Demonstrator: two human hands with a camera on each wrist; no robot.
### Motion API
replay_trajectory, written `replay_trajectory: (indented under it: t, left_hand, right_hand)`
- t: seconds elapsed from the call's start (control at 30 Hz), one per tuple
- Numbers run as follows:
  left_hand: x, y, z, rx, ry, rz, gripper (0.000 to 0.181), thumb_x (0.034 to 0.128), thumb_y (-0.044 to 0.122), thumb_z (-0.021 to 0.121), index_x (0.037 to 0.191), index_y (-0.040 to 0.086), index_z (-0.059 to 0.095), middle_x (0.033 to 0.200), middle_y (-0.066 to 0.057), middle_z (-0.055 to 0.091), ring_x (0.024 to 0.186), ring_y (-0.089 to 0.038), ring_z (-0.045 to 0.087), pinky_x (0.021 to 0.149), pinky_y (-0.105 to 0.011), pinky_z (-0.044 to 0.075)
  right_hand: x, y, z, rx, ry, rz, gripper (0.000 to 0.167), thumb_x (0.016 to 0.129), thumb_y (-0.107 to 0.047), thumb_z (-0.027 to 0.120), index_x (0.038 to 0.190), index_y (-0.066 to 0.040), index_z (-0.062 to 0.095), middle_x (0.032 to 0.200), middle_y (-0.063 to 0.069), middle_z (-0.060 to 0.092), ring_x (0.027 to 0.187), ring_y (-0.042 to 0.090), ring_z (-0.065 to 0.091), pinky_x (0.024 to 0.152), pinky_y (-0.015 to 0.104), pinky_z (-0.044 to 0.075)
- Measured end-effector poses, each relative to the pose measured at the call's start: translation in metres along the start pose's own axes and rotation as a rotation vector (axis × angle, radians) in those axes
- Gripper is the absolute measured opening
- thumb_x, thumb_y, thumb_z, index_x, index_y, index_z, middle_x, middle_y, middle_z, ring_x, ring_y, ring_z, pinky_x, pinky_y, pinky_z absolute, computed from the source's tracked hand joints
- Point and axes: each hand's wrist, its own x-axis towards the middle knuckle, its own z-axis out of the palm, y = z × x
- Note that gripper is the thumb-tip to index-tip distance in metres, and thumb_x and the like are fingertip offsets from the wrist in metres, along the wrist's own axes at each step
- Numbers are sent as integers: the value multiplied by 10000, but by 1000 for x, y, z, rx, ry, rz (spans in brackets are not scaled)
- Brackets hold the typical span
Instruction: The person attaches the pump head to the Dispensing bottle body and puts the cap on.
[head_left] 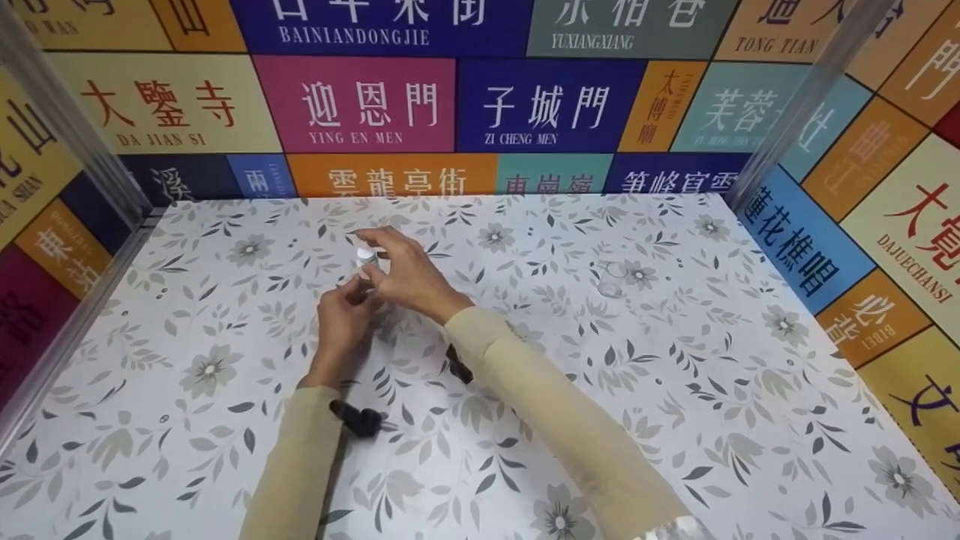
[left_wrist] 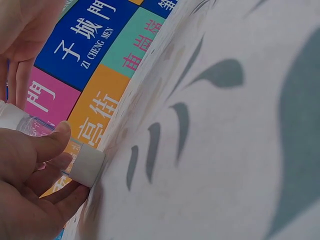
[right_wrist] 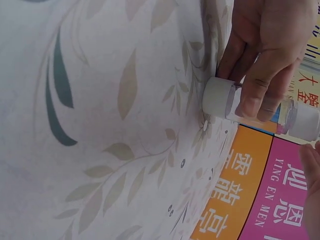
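Note:
A small clear bottle (head_left: 366,256) with a white top and a white base stands upright on the table near its far side. My left hand (head_left: 343,319) grips its clear middle between thumb and fingers. In the left wrist view the white base (left_wrist: 87,165) meets the tabletop. My right hand (head_left: 411,271) is at the bottle's top, thumb on the near side and fingers spread beyond it. In the right wrist view, the right thumb (right_wrist: 311,167) lies close beside the white top (right_wrist: 304,122); any contact is unclear.
A clear, glass-like vessel (head_left: 611,280) is on the table to the right. Floral white cloth (head_left: 675,420) covers the tabletop. Panels with coloured signs (head_left: 360,105) enclose the back and sides. Black devices (head_left: 361,420) are strapped at the wrists.

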Motion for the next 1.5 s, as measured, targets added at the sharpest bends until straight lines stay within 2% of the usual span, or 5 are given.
replay_trajectory:
  t: [0.43,0.67,0.8,1.07,1.5]
  left_hand:
    - [-1,1,0,5,18,23,286,902,82,705,1177,7,718,1120,-208,743,977,-263,700,730,-138,491]
    - [-1,0,0,46,52,77,305,868,35,711,1169,-10,721,1102,-220,743,998,-316,718,768,-200,519]
    - [-1,0,1,44,47,57,359,871,25,710,1229,6,694,1140,-206,737,1028,-300,716,787,-214,526]
    - [0,0,1,30,49,71,234,883,41,708,1108,-18,738,1075,-220,749,933,-283,704,686,-106,468]
    - [-1,1,1,-12,21,17,349,887,23,699,1236,31,697,1175,-205,726,1003,-288,708,683,-103,490]
  right_hand:
    - [-3,5,3,13,42,-18,369,922,-40,675,1284,-1,611,1229,121,683,1122,203,669,969,187,527]
    - [-4,3,4,19,21,35,488,910,-93,690,1368,-16,541,1281,131,653,1179,204,640,1010,202,511]
    - [-4,3,4,13,7,53,545,903,-121,686,1409,-40,503,1343,131,614,1239,208,605,1037,183,481]
    - [-3,5,6,24,43,-30,393,890,-4,650,1281,3,611,1257,127,656,1149,207,636,993,187,512]
    - [-2,4,3,-46,46,-18,440,889,-116,695,1309,-29,595,1239,110,678,1130,199,645,1000,248,517]
